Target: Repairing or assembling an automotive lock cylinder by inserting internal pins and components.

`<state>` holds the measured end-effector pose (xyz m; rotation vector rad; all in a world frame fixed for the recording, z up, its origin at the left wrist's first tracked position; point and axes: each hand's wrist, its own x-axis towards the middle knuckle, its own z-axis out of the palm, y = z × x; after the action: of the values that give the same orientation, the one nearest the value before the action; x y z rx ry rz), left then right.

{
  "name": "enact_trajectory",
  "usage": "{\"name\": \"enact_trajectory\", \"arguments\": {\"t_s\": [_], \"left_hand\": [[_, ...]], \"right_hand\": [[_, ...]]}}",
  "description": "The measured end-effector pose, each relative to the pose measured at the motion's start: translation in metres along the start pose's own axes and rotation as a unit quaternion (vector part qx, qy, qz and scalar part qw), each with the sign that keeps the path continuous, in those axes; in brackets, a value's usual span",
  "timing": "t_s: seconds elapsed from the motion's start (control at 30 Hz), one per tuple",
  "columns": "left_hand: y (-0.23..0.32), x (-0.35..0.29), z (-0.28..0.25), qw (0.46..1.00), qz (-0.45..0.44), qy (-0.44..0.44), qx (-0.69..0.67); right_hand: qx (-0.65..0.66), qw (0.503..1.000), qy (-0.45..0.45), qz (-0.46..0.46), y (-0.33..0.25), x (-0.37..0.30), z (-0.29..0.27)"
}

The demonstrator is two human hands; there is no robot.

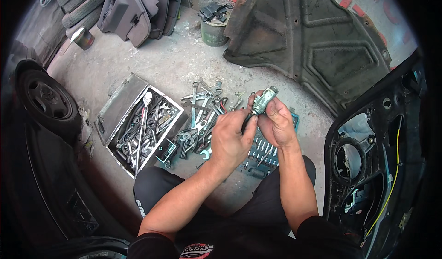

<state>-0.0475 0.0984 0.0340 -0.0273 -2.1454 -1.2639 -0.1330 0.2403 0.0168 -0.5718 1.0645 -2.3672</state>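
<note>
My right hand (279,122) is closed round a small, greasy silver metal part (264,101), cylindrical with a blocky body, held up over the tools. Closed at the part's lower end, my left hand (233,137) pinches a small black piece (247,120) pressed against it; the fingers mostly hide what kind of piece it is. Beneath my hands lies a socket set case (260,170) with rows of sockets. Loose wrenches (201,106) are heaped on the floor beside my left hand.
An open metal toolbox (120,166) full of ratchets and sockets stands at left. Further left is a dark car with a wheel (47,98). A stripped car door (335,139) stands at right. Behind are a large dark panel (281,33), a bucket (213,34), door trims (124,17) and tyres (83,17).
</note>
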Motion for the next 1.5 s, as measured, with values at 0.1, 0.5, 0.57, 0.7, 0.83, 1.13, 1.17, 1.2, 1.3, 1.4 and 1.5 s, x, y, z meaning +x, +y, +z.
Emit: {"name": "enact_trajectory", "arguments": {"t_s": [0.1,0.5,0.57,0.7,0.83,1.13,1.17,1.2,1.3,1.4,1.5], "left_hand": [[-0.004,0.004,-0.002,0.992,0.099,0.020,0.072],[-0.015,0.007,-0.002,0.934,0.243,0.036,0.259],[-0.015,0.008,-0.001,0.930,0.247,0.042,0.270],[-0.017,0.009,-0.004,0.920,0.254,0.049,0.296],[-0.017,0.013,-0.003,0.923,0.256,0.042,0.286],[-0.004,0.006,-0.001,0.997,0.061,0.003,0.045],[-0.003,0.006,-0.001,0.999,0.034,0.008,0.022],[-0.003,0.006,-0.002,1.000,0.007,0.013,0.000],[-0.001,0.007,-0.005,1.000,0.007,0.011,-0.002],[0.001,0.008,-0.011,0.999,0.038,0.006,0.025],[0.000,0.006,-0.015,1.000,0.015,-0.020,0.007]], "right_hand": [[-0.006,1.000,0.014,-0.010,0.006,0.000,-0.001],[-0.049,0.997,0.063,-0.017,0.007,-0.002,0.008],[-0.059,0.996,0.071,-0.014,0.007,-0.002,0.008],[-0.057,0.993,0.106,-0.003,0.004,-0.002,0.023],[-0.061,0.990,0.128,0.005,0.002,-0.004,0.015],[-0.068,0.997,0.035,-0.005,-0.003,-0.004,0.001],[-0.068,0.997,0.035,-0.005,-0.003,-0.004,0.002],[-0.069,0.997,0.035,-0.002,-0.003,-0.004,0.004],[-0.059,0.998,0.029,0.009,-0.007,-0.003,0.005],[-0.066,0.998,0.004,0.014,-0.009,-0.003,0.009],[-0.084,0.996,0.006,0.027,-0.009,-0.003,0.017]]}}
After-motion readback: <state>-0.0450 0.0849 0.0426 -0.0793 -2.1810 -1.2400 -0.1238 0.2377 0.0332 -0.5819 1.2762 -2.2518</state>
